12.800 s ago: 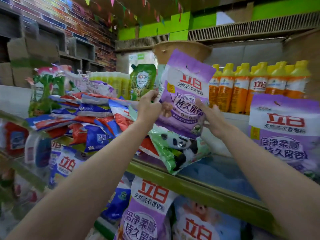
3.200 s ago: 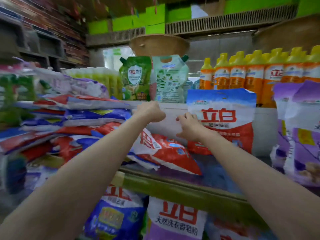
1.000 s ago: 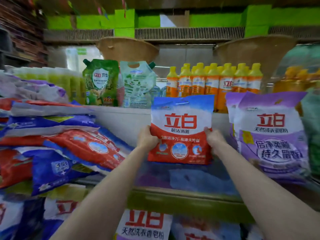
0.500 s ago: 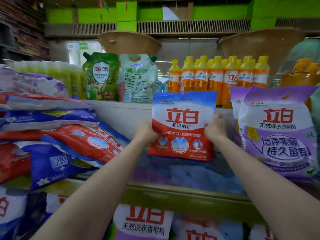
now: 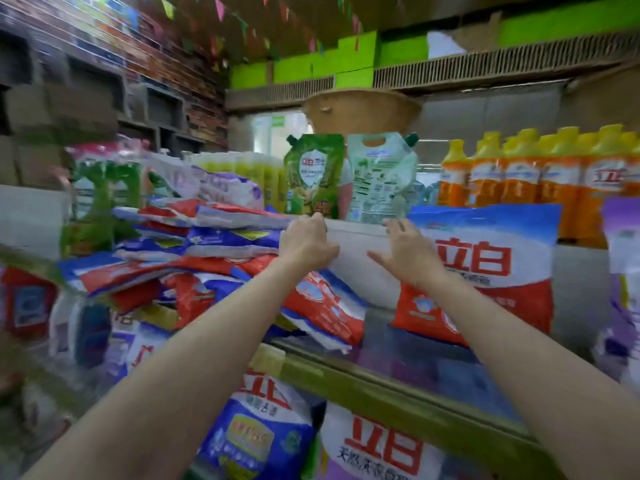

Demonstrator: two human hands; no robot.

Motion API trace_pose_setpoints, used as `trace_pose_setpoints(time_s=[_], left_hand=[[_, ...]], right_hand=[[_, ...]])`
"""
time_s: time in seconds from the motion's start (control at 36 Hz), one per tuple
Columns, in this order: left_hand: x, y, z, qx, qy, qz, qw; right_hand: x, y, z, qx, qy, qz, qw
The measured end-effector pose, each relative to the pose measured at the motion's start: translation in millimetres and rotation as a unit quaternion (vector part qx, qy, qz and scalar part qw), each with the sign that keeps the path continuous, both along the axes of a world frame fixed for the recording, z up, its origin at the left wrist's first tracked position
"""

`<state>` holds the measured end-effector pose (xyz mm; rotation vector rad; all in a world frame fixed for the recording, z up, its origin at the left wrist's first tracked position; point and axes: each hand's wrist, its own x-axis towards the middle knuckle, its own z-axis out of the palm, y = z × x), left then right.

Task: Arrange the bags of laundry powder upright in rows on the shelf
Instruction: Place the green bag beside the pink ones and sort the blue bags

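A red, white and blue laundry powder bag point(image 5: 485, 271) stands upright on the shelf point(image 5: 381, 386), leaning on the white back panel. To its left lies an untidy pile of flat red and blue bags point(image 5: 173, 271). My left hand point(image 5: 304, 244) is at the pile's right end, fingers curled over the edge of a blue and white bag point(image 5: 235, 242) near the top. My right hand point(image 5: 405, 254) hovers open with fingers spread, just left of the upright bag and not touching it. A purple bag point(image 5: 623, 271) stands blurred at the far right.
Orange bottles point(image 5: 519, 174) and a green refill pouch point(image 5: 313, 174) stand on the raised ledge behind. More powder bags point(image 5: 256, 438) fill the shelf below. A bare strip of shelf floor lies between the pile and the upright bag.
Both hands have let go of the red bag, which now stands alone. The view has swung left and both hands have moved left toward the pile.
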<state>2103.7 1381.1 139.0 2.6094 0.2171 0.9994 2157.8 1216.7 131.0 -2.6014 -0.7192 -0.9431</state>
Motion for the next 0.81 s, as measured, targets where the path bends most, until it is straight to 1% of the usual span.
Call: trace_pose_setpoints(time_s=[0.06,0.14,0.19,0.25,0.36,0.47,0.5,0.58,0.64,0.72,0.81], left_hand=[[-9,19,4,-0.001,-0.016,0.022,1.0],[-25,49,8,-0.022,-0.053,0.057,0.997],[-34,68,12,-0.021,-0.086,0.087,0.992],[-41,85,17,-0.023,-0.099,0.113,0.988],[-50,111,30,-0.074,-0.068,0.119,0.988],[-49,126,46,-0.082,-0.065,0.151,0.983],[-47,130,50,-0.094,-0.058,0.153,0.982],[-40,143,59,-0.152,-0.018,0.145,0.978],[-35,150,60,-0.172,0.003,0.138,0.975],[-24,155,56,-0.206,0.024,0.135,0.969],[-13,161,50,-0.218,0.045,0.134,0.966]], right_hand=[[-1,22,3,-0.012,0.005,0.019,1.0],[-2,59,9,-0.009,0.013,0.077,0.997],[-4,82,12,-0.009,0.012,0.095,0.995],[-5,103,16,-0.013,0.003,0.105,0.994],[-8,137,23,0.005,0.01,0.138,0.99],[-6,164,32,0.033,0.058,0.177,0.982],[-4,169,35,0.036,0.058,0.183,0.981],[6,186,41,0.059,0.055,0.191,0.978],[13,198,46,0.082,0.065,0.198,0.975],[22,210,53,0.12,0.102,0.215,0.964],[30,223,57,0.152,0.164,0.246,0.943]])
